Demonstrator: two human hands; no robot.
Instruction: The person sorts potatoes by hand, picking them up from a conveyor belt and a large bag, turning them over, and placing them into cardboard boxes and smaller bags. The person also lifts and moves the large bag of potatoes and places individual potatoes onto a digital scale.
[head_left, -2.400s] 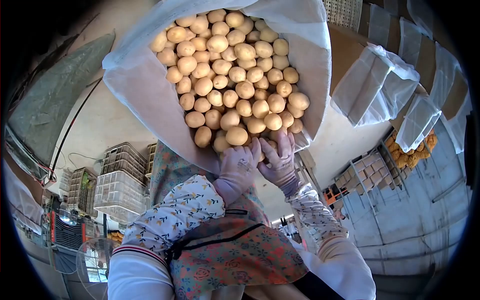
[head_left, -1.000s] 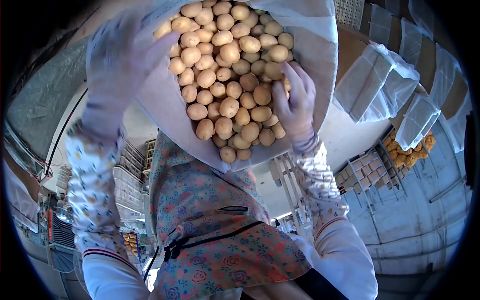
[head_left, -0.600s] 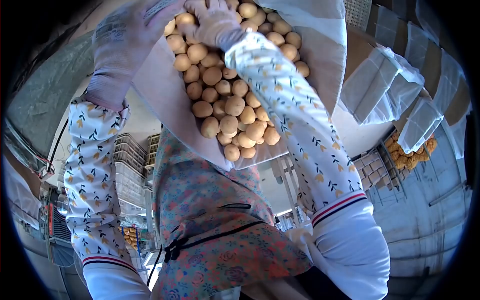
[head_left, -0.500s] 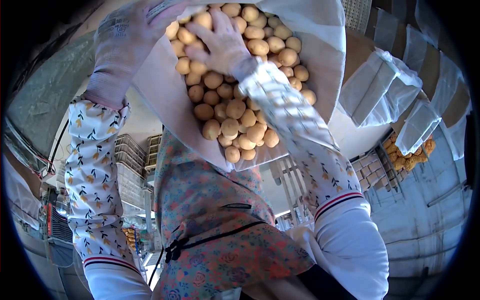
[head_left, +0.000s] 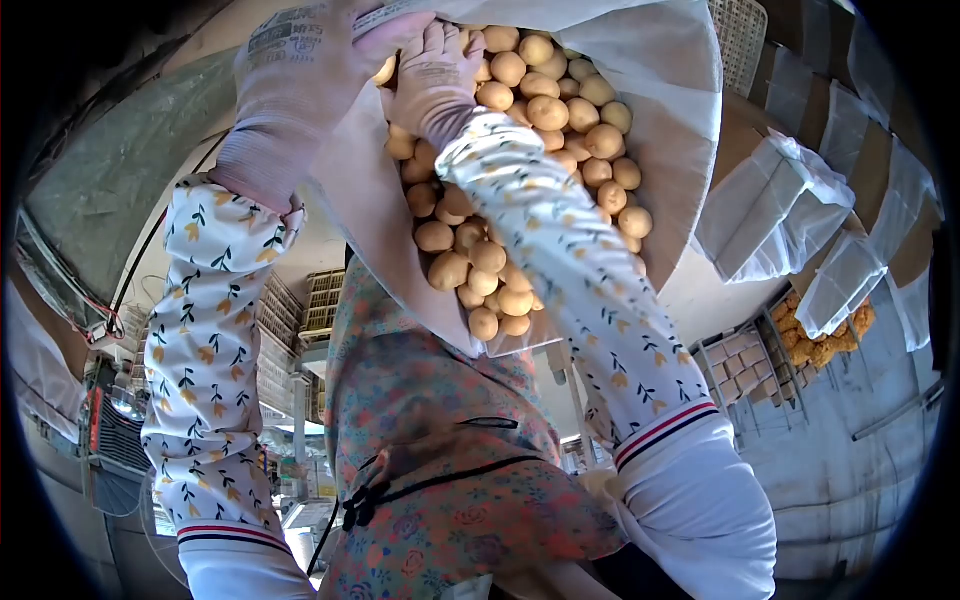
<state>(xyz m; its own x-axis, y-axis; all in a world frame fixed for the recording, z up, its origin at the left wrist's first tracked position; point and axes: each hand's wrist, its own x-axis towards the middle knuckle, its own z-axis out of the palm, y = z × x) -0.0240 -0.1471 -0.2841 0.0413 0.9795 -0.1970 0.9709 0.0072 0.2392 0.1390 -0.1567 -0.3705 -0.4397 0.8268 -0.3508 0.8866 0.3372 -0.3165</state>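
Round, pale brown potatoes [head_left: 546, 112] fill a white cloth-like liner [head_left: 675, 120] at the top centre. My left hand [head_left: 300, 90], in a pale glove with printing on its back, grips the liner's upper left edge, its thumb stretched to the right. Inside the liner, my right hand [head_left: 436, 84], also gloved, lies on the potatoes near the left side, with its fingers extended upward and holding nothing that I can see.
White plastic-lined boxes [head_left: 775, 205] stand at the right. Below them are a rack of packed goods [head_left: 738, 368] and orange-brown produce in nets [head_left: 825, 335]. Plastic crates [head_left: 322, 303] are at the lower left, and a greenish sheet [head_left: 110, 170] hangs at the upper left.
My right hand has shifted toward the liner's left side, close to my left hand, and its fingers are less spread. The view has shifted, so the liner and my left hand appear further right.
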